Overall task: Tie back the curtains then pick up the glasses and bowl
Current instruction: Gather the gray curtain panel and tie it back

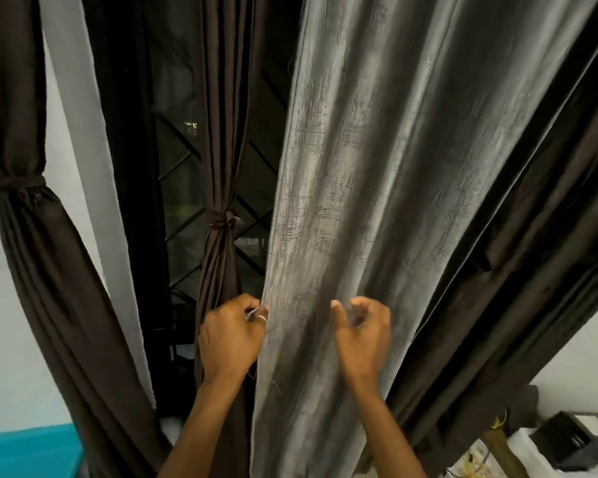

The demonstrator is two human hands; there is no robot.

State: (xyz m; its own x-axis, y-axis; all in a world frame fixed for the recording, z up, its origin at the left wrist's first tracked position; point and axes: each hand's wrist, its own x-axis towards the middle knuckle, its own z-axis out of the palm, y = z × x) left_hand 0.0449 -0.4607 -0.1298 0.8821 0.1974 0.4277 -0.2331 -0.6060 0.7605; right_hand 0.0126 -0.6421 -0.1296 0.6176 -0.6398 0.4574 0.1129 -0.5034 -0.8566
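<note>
In the head view, a wide grey curtain [377, 201] with a rough woven texture hung down the centre of the frame, loose and not tied. The left hand [232, 336] sat at lower centre, its fingers curled around the curtain's left edge and pinching the cloth; a silver ring [261, 318] showed on one finger. The right hand [363, 336] was just to the right of it, in front of the same grey cloth, thumb raised and fingers half curled (whether they actually gripped a fold could not be told, as that hand was blurred).

Left of the grey curtain, at middle left of the frame, a narrow dark brown curtain [218, 167] hung gathered and bound by a tie [221, 220] at about mid-height. At the far left another dark brown curtain [18, 98] was also cinched by a knotted band [18, 184]. Between them stood a window with a diamond-pattern grille [183, 157], dark outside. More dark brown fabric [532, 270] fell along the right side behind the grey curtain.

A turquoise surface [28, 453] filled the lower left corner, and a dark box [580, 439] sat at the lower right. The glasses and bowl did not appear anywhere in this view.
</note>
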